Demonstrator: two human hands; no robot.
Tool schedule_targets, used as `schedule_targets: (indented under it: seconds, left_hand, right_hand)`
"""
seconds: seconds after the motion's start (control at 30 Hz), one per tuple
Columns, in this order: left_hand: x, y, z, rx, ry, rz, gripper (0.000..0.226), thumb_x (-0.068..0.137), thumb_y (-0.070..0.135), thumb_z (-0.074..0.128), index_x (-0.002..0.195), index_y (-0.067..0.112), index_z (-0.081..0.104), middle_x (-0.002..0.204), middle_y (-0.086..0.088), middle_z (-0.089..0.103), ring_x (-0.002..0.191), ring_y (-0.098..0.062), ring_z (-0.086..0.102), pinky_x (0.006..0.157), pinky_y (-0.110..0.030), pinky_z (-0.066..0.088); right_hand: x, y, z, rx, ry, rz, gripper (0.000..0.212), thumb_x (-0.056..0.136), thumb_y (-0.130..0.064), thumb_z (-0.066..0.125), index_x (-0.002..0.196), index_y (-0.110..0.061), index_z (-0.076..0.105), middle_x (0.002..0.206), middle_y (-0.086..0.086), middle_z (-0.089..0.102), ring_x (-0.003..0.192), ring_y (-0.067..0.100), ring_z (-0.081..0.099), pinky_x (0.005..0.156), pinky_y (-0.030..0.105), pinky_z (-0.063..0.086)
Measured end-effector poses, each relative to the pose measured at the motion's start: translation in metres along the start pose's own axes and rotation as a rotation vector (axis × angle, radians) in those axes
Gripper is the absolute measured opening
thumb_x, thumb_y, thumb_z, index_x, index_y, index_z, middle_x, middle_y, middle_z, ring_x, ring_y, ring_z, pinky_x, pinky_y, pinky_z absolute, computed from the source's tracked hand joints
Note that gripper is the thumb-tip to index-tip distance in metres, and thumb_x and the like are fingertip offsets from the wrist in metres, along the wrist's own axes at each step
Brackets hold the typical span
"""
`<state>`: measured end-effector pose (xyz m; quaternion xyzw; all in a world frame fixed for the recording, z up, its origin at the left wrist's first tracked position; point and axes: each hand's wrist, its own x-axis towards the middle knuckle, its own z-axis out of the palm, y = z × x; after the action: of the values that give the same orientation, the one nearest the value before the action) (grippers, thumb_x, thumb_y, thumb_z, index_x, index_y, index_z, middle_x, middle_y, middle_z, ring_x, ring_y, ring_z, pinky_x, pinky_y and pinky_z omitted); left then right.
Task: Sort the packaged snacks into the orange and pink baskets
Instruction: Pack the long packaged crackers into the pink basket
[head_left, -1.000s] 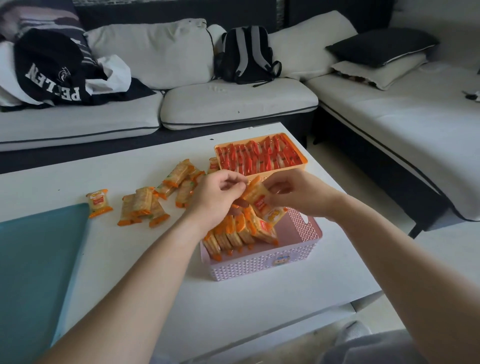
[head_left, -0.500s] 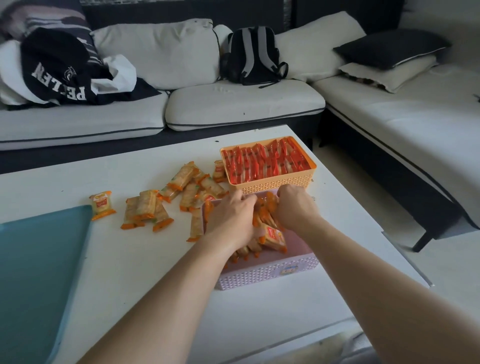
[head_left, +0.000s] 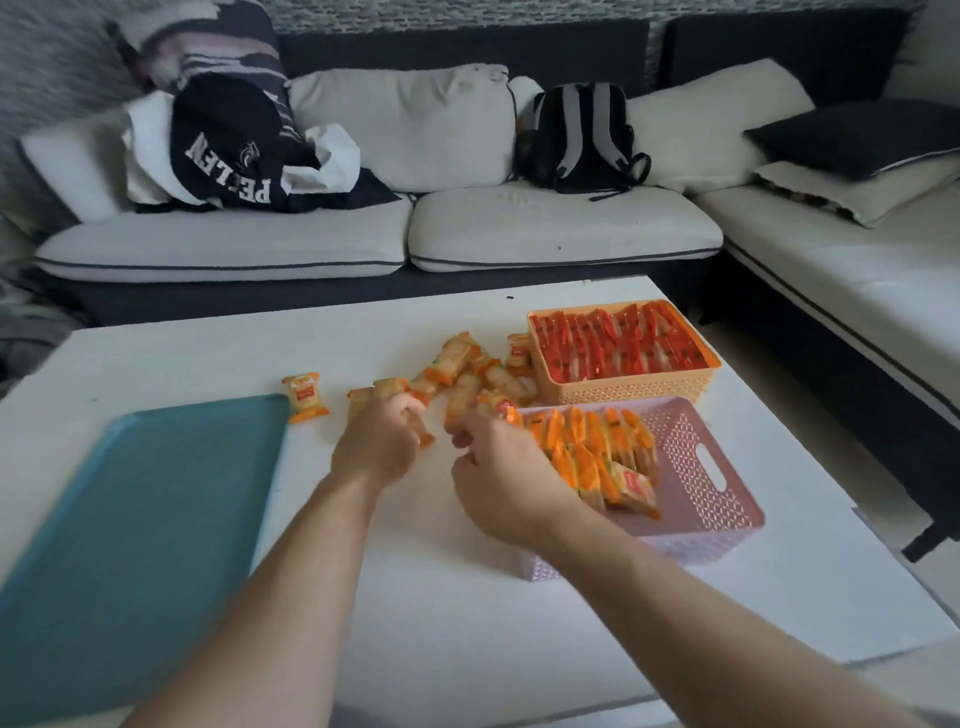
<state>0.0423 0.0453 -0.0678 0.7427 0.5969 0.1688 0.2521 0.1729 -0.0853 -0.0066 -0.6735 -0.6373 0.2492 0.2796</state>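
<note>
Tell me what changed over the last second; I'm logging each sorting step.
Both hands left the pink perforated plastic basket, where they had set a packet into the row, and moved leftward to the loose orange-edged snack packets. The left hand now curls round one; whether the right hand holds anything is unclear. The orange plastic basket, full of red packets, and the teal tray stayed put.

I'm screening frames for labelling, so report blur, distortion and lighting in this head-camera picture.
Head view: motion smear streaks the upper-left corner around the striped fabric cushion; the left hand and right hand look soft; the white rectangular table looks skewed by the wide-angle lens; light is dim and even, no glare.
</note>
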Motion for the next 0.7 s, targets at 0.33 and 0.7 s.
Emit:
schedule_targets:
  seconds: [0.33,0.7]
  left_hand:
    - [0.02,-0.062,0.0,0.331,-0.188,0.008,0.088,0.093,0.034,0.064,0.161,0.041,0.009,0.172,0.007,0.002,0.154,-0.039,0.008,0.119,-0.055,0.028]
    - [0.036,-0.081,-0.006,0.108,0.166,-0.014,0.021,0.091,0.035,0.06,0.111,0.031,0.067,0.121,0.0,0.058,0.12,-0.028,0.05,0.091,-0.036,0.046]
  right_hand:
    - [0.086,0.007,0.116,-0.217,-0.112,0.519,0.072,0.094,-0.026,0.052,0.15,0.006,0.021,0.153,0.025,0.024,0.141,0.044,0.028,0.115,0.049,0.034]
    - [0.161,0.039,0.093,-0.421,0.15,0.622,0.092,0.094,-0.04,0.048,0.159,0.001,-0.002,0.163,0.03,-0.008,0.15,0.049,-0.005,0.123,0.055,0.004]
